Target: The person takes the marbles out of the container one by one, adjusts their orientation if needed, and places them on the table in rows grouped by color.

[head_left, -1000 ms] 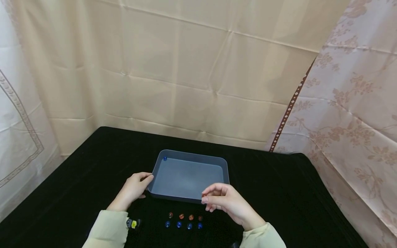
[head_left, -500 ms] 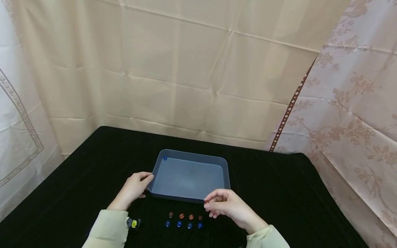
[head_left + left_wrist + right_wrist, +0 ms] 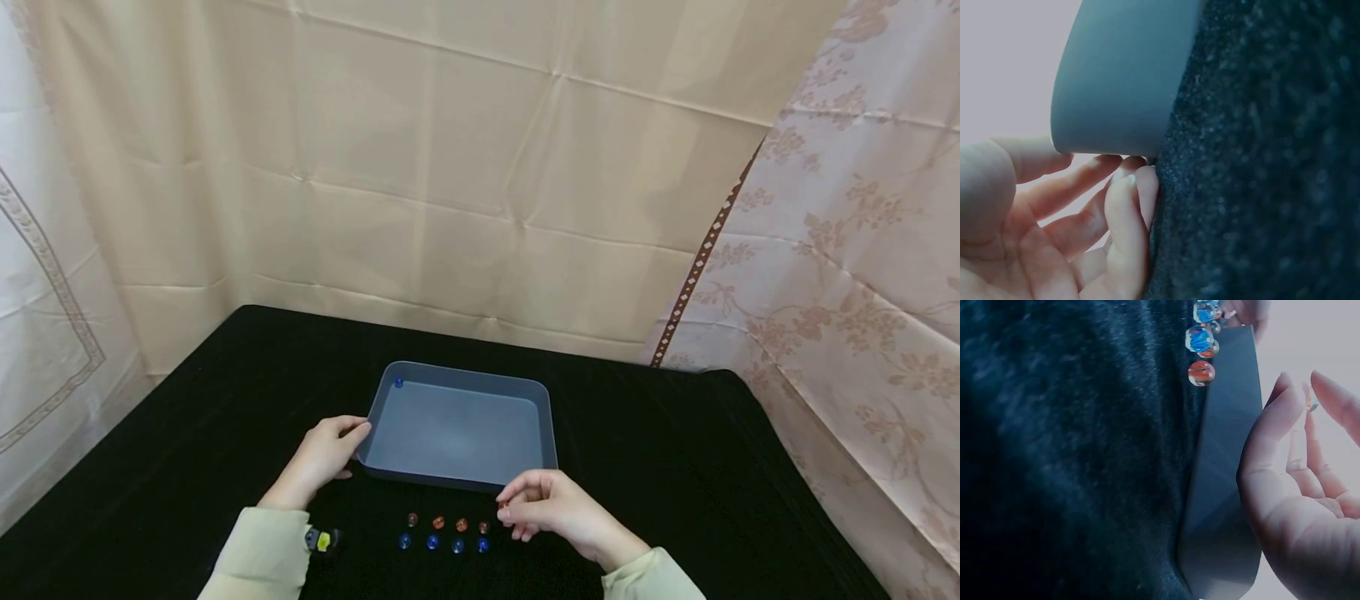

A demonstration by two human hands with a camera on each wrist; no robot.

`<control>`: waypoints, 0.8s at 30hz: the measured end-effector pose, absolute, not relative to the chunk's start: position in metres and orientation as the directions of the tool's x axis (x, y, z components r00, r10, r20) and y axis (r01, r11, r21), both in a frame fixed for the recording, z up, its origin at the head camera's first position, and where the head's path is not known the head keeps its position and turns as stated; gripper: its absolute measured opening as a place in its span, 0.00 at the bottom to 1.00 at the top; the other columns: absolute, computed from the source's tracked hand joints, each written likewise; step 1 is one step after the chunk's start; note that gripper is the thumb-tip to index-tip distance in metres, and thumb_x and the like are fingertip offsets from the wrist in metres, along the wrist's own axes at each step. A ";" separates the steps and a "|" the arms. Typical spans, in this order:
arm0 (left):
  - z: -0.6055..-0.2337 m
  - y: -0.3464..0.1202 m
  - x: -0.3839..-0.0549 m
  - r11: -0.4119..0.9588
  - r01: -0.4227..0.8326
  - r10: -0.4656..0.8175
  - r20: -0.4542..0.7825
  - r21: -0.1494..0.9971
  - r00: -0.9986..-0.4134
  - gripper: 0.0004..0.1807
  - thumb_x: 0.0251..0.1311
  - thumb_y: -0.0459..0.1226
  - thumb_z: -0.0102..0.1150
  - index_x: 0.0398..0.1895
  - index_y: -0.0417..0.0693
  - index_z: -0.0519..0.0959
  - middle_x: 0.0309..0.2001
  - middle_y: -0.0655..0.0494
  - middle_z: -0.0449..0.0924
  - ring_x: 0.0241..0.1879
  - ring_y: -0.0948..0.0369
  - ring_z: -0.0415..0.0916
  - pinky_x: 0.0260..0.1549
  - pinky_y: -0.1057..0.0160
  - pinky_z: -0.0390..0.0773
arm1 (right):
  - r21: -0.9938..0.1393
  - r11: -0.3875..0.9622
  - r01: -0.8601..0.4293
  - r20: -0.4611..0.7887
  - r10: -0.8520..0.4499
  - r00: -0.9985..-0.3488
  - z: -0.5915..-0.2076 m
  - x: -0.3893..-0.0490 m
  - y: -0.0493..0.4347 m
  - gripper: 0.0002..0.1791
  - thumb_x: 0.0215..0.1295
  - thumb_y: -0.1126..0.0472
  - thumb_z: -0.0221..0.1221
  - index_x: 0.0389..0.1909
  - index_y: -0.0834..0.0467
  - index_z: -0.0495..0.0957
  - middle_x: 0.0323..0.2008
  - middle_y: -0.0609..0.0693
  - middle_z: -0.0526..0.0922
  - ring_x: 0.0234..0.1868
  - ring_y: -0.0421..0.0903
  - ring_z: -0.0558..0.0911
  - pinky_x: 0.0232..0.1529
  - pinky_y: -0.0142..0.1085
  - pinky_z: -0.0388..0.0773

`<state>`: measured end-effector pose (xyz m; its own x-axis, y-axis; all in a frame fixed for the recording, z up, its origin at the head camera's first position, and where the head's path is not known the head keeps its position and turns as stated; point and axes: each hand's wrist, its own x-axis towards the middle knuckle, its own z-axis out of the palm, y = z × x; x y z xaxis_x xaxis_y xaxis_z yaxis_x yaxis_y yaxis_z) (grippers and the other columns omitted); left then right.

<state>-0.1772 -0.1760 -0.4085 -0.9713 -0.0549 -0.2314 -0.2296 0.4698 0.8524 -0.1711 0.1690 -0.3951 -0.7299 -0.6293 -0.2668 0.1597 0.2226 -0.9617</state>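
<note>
With thumb and index finger my right hand (image 3: 551,508) pinches a small red-orange glass marble (image 3: 503,505). It hovers by the tray's front right corner; in the right wrist view the pinched marble (image 3: 1313,400) is mostly covered by the fingertips. My left hand (image 3: 322,454) holds the left edge of the grey-blue tray (image 3: 457,481), thumb at the rim and fingers against the outer wall. Inside the tray, at its back left corner, lies one blue marble (image 3: 398,382). In front of the tray, orange marbles (image 3: 438,523) form a row, with blue marbles (image 3: 432,542) in a row nearer me.
Black cloth (image 3: 697,467) covers the table. A beige curtain (image 3: 450,167) hangs behind it, with a patterned cloth (image 3: 862,250) at the right and a white one at the left. A dark object with a yellow patch (image 3: 323,542) sits by my left sleeve.
My right hand has come down and slightly right, from over the tray's front edge toward the right end of the marble rows, still pinching the marble. The left hand stays put.
</note>
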 end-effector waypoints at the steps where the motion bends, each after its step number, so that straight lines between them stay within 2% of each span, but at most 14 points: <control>1: -0.409 -0.176 -0.177 0.470 -0.229 -0.054 -0.231 0.852 -0.971 0.24 0.75 0.43 0.45 0.62 0.34 0.72 0.48 0.42 0.81 0.43 0.53 0.80 0.37 0.55 0.86 | -0.961 0.227 0.158 -0.268 -0.629 -0.730 -0.396 -0.171 0.169 0.18 0.64 0.62 0.62 0.49 0.72 0.76 0.30 0.45 0.85 0.28 0.38 0.82 0.32 0.29 0.82; 24: -0.409 -0.176 -0.177 0.468 -0.232 -0.053 -0.235 0.853 -0.971 0.24 0.75 0.43 0.45 0.62 0.33 0.72 0.48 0.41 0.81 0.43 0.54 0.80 0.37 0.56 0.86 | -0.947 0.292 0.134 -0.296 -0.629 -0.719 -0.407 -0.172 0.178 0.16 0.63 0.63 0.62 0.46 0.72 0.77 0.30 0.45 0.85 0.28 0.39 0.82 0.32 0.29 0.82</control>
